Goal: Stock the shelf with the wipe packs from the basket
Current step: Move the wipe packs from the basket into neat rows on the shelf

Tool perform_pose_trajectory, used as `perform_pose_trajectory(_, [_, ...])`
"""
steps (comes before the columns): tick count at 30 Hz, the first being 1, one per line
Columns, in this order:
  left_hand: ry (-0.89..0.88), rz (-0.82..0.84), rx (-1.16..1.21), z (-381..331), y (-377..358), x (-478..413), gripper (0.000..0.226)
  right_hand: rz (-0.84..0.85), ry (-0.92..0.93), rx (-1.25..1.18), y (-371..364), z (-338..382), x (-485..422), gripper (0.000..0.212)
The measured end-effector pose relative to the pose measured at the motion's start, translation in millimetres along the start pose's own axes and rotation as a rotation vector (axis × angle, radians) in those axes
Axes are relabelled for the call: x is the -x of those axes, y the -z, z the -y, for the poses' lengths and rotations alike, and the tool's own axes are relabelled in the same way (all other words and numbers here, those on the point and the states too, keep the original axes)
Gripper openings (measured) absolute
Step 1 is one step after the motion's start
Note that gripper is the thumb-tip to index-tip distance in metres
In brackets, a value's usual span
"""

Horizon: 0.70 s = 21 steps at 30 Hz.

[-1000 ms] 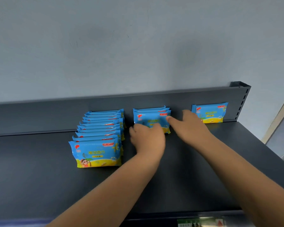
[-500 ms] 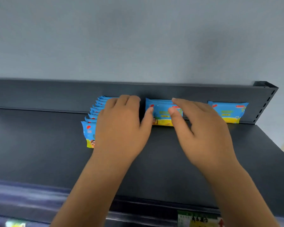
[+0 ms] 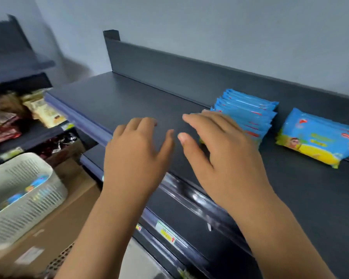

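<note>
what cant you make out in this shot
Head view:
- Front of the pack row: hidden behind the right hand; touching or not, cannot tell.
- The second stack: cut off by the right edge.
- The basket: packs inside blurred behind its slats, count unclear.
- The price tags: blurred, unreadable.

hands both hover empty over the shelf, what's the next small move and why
Probably reach the left hand down to the white basket at lower left for another pack. The right hand is open and empty too, blue packs show in the basket, and the shelf has bare space beside the stocked wipe packs.
</note>
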<state>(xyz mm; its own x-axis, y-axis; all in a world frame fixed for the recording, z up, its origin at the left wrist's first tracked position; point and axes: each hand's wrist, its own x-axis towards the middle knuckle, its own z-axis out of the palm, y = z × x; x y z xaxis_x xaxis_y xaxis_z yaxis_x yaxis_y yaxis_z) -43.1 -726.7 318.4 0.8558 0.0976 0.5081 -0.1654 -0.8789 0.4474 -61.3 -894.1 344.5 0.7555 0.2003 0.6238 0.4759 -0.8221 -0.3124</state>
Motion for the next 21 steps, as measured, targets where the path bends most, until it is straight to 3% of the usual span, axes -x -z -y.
perform_pose_trajectory(9, [0.344, -0.013, -0.269, 158.6, 67.8, 34.6, 0.041, 0.302, 0.084, -0.36, -134.5, 109.0, -27.3, 0.051])
perform_pose_trajectory(21, [0.597, 0.091, -0.394, 321.3, 119.0, 74.9, 0.056, 0.552, 0.247, -0.235, -286.4, 236.9, -41.4, 0.05])
